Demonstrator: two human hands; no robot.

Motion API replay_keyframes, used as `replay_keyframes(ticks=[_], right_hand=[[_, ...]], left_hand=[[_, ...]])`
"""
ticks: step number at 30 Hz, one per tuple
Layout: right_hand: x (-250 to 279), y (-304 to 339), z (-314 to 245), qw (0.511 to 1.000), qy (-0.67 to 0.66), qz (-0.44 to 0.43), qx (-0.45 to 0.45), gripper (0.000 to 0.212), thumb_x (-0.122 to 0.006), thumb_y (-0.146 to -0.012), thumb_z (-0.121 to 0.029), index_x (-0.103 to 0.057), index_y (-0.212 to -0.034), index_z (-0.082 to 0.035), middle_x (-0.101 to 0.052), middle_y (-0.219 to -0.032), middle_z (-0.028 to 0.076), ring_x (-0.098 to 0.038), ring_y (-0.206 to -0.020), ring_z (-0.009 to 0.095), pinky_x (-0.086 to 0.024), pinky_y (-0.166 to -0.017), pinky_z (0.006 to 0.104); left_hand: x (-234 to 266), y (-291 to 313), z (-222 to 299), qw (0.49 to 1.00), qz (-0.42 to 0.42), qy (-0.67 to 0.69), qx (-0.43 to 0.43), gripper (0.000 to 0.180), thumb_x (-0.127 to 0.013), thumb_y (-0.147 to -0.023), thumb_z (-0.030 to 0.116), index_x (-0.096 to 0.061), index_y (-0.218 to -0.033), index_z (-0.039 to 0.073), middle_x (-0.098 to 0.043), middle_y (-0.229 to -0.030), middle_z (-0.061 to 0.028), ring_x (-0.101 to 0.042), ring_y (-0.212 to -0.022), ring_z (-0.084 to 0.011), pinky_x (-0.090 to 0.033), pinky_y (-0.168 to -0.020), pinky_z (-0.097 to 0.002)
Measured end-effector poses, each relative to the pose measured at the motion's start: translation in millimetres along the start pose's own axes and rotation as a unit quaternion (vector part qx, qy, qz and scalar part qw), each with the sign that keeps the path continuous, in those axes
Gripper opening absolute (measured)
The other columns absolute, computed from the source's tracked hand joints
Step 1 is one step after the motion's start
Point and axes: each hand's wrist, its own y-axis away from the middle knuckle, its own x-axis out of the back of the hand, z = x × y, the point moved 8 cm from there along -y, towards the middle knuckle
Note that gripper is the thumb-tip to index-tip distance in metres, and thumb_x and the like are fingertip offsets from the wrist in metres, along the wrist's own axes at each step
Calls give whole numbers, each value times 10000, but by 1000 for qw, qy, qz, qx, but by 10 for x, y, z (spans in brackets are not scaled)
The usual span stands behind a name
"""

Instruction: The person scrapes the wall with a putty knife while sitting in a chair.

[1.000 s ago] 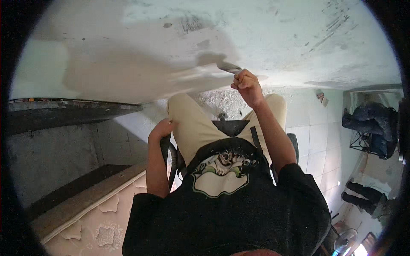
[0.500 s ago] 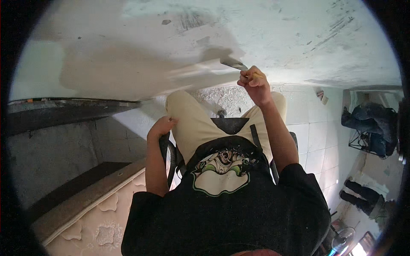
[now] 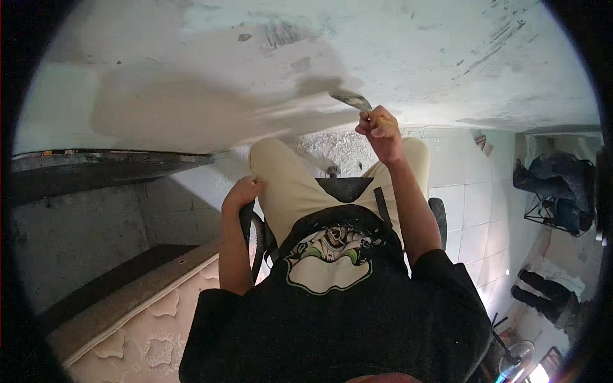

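Observation:
My right hand [image 3: 381, 133] is closed round a putty knife [image 3: 351, 99], its thin blade angled up and left close to the pale wall [image 3: 211, 57]. The blade casts a shadow on the wall; whether it touches the surface I cannot tell. Beside my left knee, my left hand [image 3: 241, 193] is closed over the front end of the black chair armrest [image 3: 246, 218], its fingers partly hidden. I sit in the chair with my knees toward the wall.
A dark ledge [image 3: 108, 167] juts out at left, above a patterned mattress [image 3: 153, 332]. White floor tiles [image 3: 469, 198] lie on the right, with a small block-like object [image 3: 483, 145] near the wall. Dark clothes [image 3: 552, 185] hang over a rack; a fan [image 3: 516, 354] stands at lower right.
The putty knife and my right hand have shifted very slightly downward. My left hand stays on the armrest, and the whole view has moved a little.

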Motion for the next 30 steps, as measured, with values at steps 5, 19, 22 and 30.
replay_keyframes(ticks=[5, 19, 22, 30], right_hand=[[-70, -45, -34, 1000, -6, 27, -10, 198, -530, -572, -44, -440, -745, -75, -391, -801, 35, -322, -684, 130, -344, -671, 292], [-186, -114, 80, 998, -20, 43, -45, 133, -571, -669, -17, -510, -776, -68, -444, -789, 13, -435, -713, 126, -406, -705, 305], [-198, -119, 65, 998, 26, 40, -43, 146, -585, -763, -123, -449, -776, -71, -436, -813, 30, -341, -699, 120, -346, -657, 290], [-393, -170, 185, 999, 20, 32, -24, 162, -557, -766, -187, -441, -781, -75, -386, -762, 18, -328, -644, 118, -337, -630, 287]], left_hand=[[-39, -44, -73, 1000, 10, -6, -2, 500, -516, -860, 415, -596, -1110, -11, -626, -1061, -210, -595, -983, -301, -443, -862, -387], [-14, -61, -63, 998, 20, 11, -52, 489, -527, -851, 413, -606, -1099, -1, -633, -1056, -202, -600, -983, -314, -444, -851, -391], [-37, -67, -75, 1000, 12, 2, -28, 488, -525, -852, 405, -600, -1111, -2, -631, -1062, -201, -596, -995, -314, -438, -868, -387], [-65, -171, -357, 996, 78, -10, -43, 528, -537, -807, 383, -580, -1107, -50, -642, -995, -212, -628, -880, -296, -480, -774, -381]])
